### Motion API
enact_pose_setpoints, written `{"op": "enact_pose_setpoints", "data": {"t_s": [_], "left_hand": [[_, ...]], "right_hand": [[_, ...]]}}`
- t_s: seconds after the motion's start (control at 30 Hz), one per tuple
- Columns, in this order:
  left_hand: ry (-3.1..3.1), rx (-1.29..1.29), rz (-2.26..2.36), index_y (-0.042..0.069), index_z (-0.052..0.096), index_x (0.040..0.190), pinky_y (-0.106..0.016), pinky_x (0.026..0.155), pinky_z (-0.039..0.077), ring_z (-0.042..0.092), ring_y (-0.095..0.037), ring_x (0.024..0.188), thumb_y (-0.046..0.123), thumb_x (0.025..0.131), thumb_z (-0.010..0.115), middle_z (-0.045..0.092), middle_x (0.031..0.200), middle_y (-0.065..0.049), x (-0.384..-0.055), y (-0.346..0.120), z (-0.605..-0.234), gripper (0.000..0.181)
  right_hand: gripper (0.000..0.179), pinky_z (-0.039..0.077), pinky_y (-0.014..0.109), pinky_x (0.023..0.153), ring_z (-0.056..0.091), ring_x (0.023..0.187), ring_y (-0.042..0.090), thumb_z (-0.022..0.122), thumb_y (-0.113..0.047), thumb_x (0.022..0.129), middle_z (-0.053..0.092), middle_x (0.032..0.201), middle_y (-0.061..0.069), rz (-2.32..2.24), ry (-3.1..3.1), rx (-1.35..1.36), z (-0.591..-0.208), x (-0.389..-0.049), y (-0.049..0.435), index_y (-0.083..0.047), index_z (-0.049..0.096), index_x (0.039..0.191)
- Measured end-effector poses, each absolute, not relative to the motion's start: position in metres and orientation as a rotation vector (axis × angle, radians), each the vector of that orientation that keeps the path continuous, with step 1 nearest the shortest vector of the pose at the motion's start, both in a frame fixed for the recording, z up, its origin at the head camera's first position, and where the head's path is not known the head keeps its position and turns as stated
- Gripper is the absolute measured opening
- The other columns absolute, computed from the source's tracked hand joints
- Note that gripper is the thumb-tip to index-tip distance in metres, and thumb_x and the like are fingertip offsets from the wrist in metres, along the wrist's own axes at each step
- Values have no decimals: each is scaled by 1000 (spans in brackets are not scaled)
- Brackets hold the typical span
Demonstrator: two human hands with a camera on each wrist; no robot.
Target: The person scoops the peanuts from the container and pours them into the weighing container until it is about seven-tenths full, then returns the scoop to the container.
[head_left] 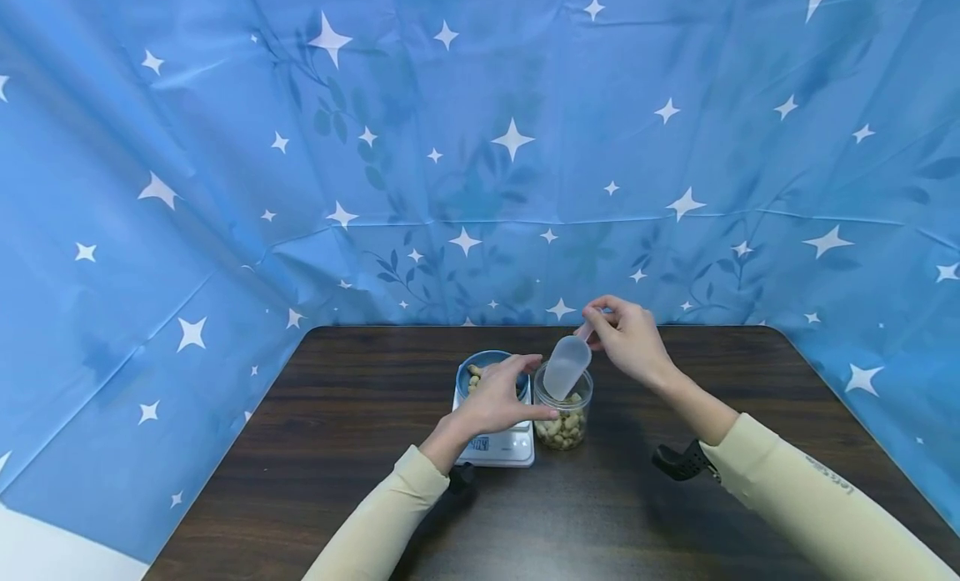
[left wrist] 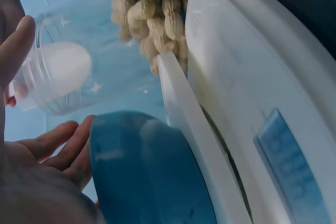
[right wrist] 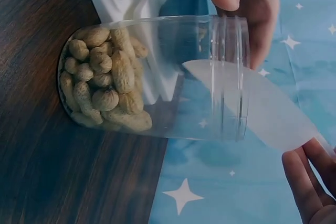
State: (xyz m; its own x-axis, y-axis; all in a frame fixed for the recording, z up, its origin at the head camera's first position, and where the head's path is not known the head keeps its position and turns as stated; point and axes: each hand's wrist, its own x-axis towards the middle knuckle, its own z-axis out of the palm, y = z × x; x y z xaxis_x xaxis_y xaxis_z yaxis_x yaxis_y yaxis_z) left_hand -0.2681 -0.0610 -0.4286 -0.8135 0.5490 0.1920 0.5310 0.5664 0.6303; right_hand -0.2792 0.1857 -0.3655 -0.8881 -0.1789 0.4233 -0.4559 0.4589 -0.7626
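My right hand (head_left: 628, 341) pinches the short handle of a translucent white scoop (head_left: 567, 366). The scoop tips downward, its bowl inside the mouth of a clear jar (right wrist: 178, 121). Unshelled peanuts (right wrist: 102, 77) fill the lower part of the jar, below the scoop's tip. My left hand (head_left: 497, 398) reaches between a blue bowl (left wrist: 147, 166) and the jar, thumb and fingers spread around the jar's near side, with the thumb close to its rim. The blue bowl holds some peanuts (head_left: 474, 378) and is partly hidden under that hand.
Beneath the bowl is a white kitchen scale (head_left: 510, 454) with a lit display (head_left: 480, 443), right beside the jar. All of it stands on a dark wooden table (head_left: 337, 448). Behind hangs a blue cloth (head_left: 480, 181) with white stars.
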Motion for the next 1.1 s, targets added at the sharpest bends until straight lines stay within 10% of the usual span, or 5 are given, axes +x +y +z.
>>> {"op": "enact_pose_setpoints", "data": {"t_s": [0.63, 1.1], "left_hand": [[2758, 933, 1048, 9, 46, 153, -59, 114, 30, 56, -25, 127, 51, 84, 84, 59, 140, -6, -267, -48, -426, 90], [2726, 904, 1081, 11, 46, 153, -56, 112, 35, 55, -25, 128, 51, 85, 83, 57, 143, -6, -266, -49, -427, 87]], "right_hand": [[8, 44, 28, 50, 55, 53, 7, 60, -10, 105, 68, 73, -2, 955, -2413, 999, -378, -281, 178, -11, 68, 104], [9, 51, 31, 62, 64, 68, 8, 58, -14, 107, 68, 80, -9, 953, -2547, 1172, -379, -291, 178, -12, 67, 105]]}}
